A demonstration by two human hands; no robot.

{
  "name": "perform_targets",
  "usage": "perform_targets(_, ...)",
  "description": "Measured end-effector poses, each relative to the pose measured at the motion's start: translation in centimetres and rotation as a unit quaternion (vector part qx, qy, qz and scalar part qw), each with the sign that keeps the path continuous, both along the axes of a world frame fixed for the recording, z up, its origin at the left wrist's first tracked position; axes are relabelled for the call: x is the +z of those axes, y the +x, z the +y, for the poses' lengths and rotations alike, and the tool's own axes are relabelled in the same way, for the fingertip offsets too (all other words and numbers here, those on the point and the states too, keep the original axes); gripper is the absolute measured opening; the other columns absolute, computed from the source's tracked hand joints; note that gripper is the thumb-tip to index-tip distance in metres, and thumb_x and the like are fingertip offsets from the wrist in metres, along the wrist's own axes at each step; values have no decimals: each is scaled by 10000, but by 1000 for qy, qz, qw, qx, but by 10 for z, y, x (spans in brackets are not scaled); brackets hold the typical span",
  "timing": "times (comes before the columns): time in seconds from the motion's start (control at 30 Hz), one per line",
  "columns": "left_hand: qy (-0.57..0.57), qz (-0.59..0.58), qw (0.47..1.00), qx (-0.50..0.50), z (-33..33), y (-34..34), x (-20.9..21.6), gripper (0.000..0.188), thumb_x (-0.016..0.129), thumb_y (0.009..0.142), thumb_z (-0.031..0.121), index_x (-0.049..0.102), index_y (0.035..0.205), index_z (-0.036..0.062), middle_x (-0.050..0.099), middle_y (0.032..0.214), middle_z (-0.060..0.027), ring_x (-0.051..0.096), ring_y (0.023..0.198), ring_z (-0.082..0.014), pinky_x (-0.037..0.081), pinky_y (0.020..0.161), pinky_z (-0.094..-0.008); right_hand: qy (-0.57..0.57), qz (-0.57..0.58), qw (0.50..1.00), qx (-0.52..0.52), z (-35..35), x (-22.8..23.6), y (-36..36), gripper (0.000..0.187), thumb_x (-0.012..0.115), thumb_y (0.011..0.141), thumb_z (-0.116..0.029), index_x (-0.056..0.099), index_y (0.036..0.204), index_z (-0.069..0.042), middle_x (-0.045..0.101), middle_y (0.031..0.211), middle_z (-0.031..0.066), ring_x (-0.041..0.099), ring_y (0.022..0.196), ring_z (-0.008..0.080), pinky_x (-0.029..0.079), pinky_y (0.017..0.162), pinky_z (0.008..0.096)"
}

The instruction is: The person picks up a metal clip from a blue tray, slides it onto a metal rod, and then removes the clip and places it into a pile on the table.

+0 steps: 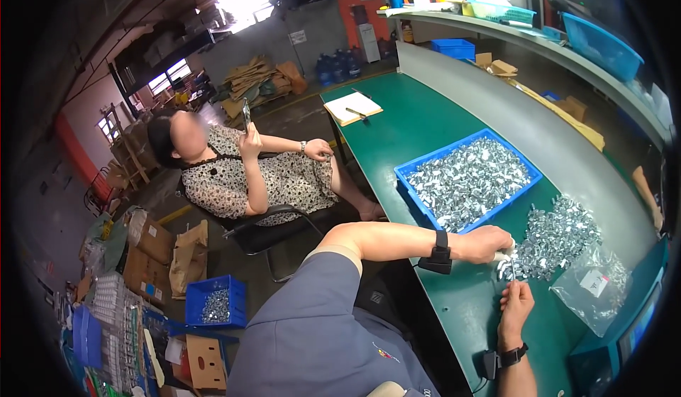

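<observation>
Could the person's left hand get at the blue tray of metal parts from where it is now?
Probably yes. The left hand rests on the green table just below the blue tray, and nothing lies between them.

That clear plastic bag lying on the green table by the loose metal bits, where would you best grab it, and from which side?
Probably by the flat, emptier edge of the clear plastic bag, near its white label, coming from above. It lies limp and flat on the green table, so a pinch on bare film lifts it more easily than the lumpy part. The pile of metal pieces crowds its far side.
</observation>
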State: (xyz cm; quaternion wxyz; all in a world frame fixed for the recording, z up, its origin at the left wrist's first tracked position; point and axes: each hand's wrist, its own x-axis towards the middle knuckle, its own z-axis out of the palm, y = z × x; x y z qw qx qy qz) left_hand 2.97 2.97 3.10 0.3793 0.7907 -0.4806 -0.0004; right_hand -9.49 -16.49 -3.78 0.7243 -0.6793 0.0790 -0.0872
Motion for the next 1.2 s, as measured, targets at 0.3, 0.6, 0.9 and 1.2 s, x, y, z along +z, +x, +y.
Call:
perform_targets(0.3,29,-47,998,-33,-1,-2,-2,137,706,806,72,691,930,16,688,890,-182,656,885,-394,515,762,-451,-12,-12,1000,7,2,-4,2,236,581,1024,-226,624,875,-48,584,708,-14,485,554,38,355,461,187)
perform_targets(0.6,-58,101,993,3,16,-40,-14,124,717,863,96,660,938,16,690,865,-139,673,806,-294,508,704,-396,-53,1,997,48,1,-5,-2,325,549,1044,-292,624,856,-37,582,681,0,486,542,48,368,473,194)
perform_targets(0.9,-120,219,966,63,33,-69,-43,126,684,903,98,645,970,-1,690,841,-98,658,767,-174,515,696,-332,-99,-17,990,99,3,-11,-1,454,541,1046,-354,624,747,-22,585,600,19,508,478,69,363,438,210)
perform_targets(1.2,-156,295,942,25,23,-79,-58,123,653,938,106,617,991,0,674,789,-61,633,721,-125,508,656,-301,-120,-16,985,124,7,1,-10,461,550,1046,-323,641,744,14,599,596,28,525,491,80,401,459,227)
